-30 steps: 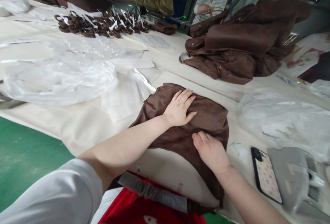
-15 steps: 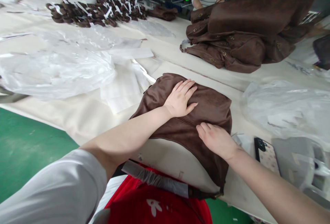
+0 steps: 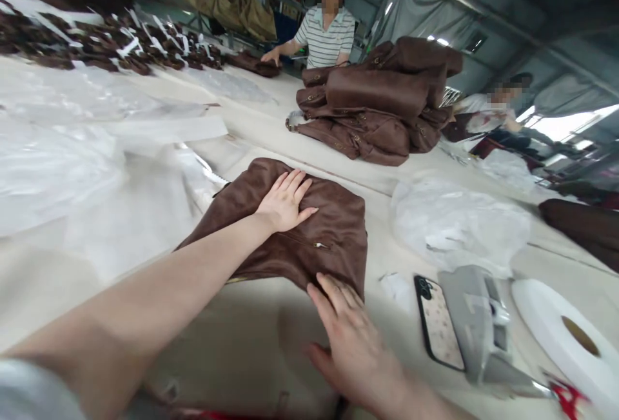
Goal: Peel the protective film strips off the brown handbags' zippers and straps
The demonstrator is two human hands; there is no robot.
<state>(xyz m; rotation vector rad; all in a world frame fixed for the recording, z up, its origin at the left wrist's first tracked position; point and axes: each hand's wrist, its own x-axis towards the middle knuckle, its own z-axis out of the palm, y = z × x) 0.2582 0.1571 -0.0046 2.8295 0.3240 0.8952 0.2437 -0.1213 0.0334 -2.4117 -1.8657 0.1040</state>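
Left hand [image 3: 285, 200] lies flat and spread, palm down, on the upper middle of a brown suede-like soft handbag [image 3: 294, 226] that rests flat on the cream cloth-covered work table [image 3: 159, 252]. It pinches nothing; the fingers point away from the person, toward the far edge of the bag. Right hand [image 3: 353, 342] is also spread and flat, and only its fingertips [image 3: 333, 288] touch the near right corner of the bag, while the palm rests on the table just in front of it. So the bag lies ahead of the right hand and under the left one, and the left hand is the nearer to its middle. Its long axis runs from near left to far right across the view, and a small metal zip pull [image 3: 319, 245] sits between the two hands. Just to the right of the right hand lie a phone in a patterned case [image 3: 438, 330] and a grey tool [image 3: 476, 317], apart from the bag.
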